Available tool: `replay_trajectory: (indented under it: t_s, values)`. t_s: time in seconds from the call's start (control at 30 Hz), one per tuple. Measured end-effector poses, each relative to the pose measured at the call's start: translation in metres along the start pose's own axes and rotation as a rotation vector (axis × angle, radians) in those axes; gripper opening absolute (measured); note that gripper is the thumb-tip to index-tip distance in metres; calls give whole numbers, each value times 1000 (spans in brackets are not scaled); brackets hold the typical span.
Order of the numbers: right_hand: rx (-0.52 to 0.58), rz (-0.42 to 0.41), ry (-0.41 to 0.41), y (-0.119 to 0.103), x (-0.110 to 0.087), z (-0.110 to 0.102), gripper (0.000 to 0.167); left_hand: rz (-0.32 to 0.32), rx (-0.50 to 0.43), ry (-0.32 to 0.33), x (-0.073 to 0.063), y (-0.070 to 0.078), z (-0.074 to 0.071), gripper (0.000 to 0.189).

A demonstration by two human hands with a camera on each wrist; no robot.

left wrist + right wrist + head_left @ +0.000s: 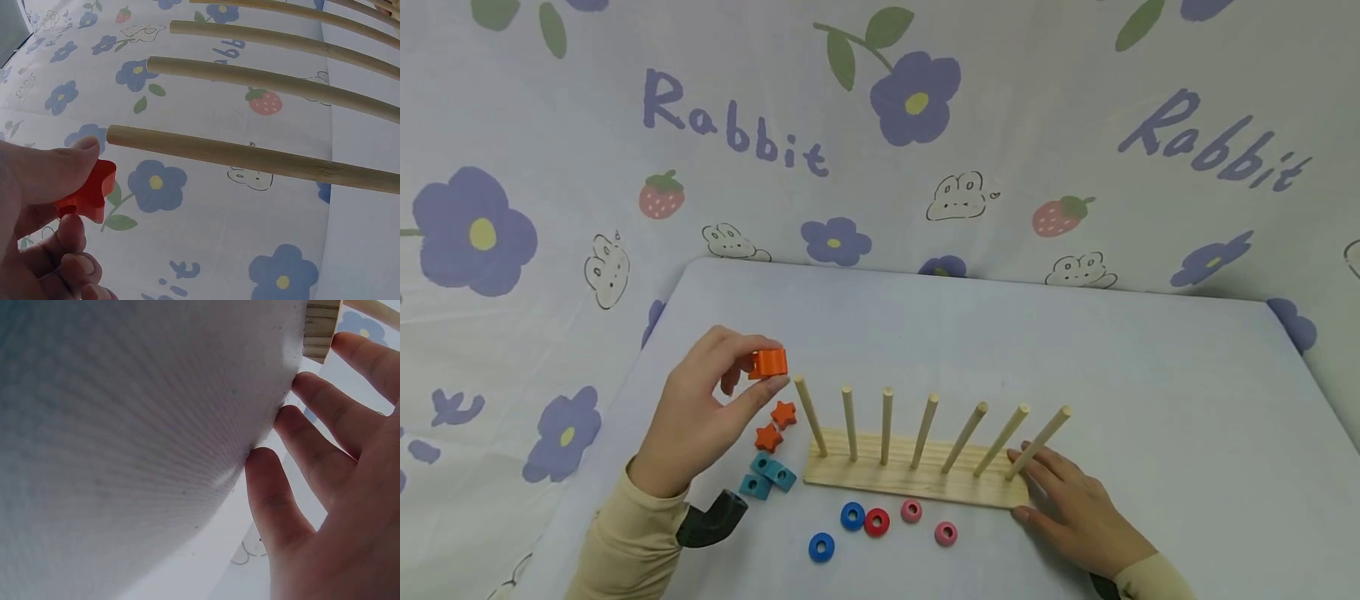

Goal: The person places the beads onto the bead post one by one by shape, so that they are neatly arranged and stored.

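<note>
Between thumb and fingertips, my left hand (700, 412) pinches an orange star bead (770, 363), seen edge-on and raised near the top of the leftmost peg (809, 417). In the left wrist view, the star bead (100, 192) shows just left of that peg's tip (119, 135), apart from it. The wooden peg board (917, 482) lies on the table with several upright pegs. At its right end rests my right hand (1078, 508), fingers extended and touching the edge. In the right wrist view, the fingers (331, 412) reach to the tabletop beside the board's end (320, 331).
Two orange stars (768, 437) and three teal blocks (763, 463) lie left of the board. In front of it are two blue rings (822, 559), a red ring (887, 523) and two pink rings (956, 534). A flower-printed cloth (880, 192) hangs behind the white table (1150, 375).
</note>
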State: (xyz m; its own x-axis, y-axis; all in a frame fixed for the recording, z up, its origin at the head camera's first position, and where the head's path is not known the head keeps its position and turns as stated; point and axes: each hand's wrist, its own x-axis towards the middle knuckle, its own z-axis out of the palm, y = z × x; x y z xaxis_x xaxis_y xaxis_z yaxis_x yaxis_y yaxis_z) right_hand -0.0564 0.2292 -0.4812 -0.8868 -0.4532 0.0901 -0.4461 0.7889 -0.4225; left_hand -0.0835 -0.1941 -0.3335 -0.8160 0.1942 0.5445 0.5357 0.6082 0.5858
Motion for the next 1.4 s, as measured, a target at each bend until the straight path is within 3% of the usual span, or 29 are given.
replay_trajectory:
  t_s: [0.27,0.43,0.57,0.8,1.0,1.4]
  values:
    - [7,17,-6,-2,-1,-1,59,96,-33,-88,2,8,2,41]
    - [7,14,-5,-1,0,1,60,129,2,-92,3,10,5,51]
    - [11,20,-7,-1,0,3,60,108,28,-61,3,11,6,45]
    - [10,22,3,-3,0,3,60,96,-42,-72,4,7,9,38]
    - [6,27,-2,-3,1,3,60,37,-60,-172,4,0,15,32]
    - [3,53,-15,-4,1,3,60,-114,-15,-314,-32,-35,51,35]
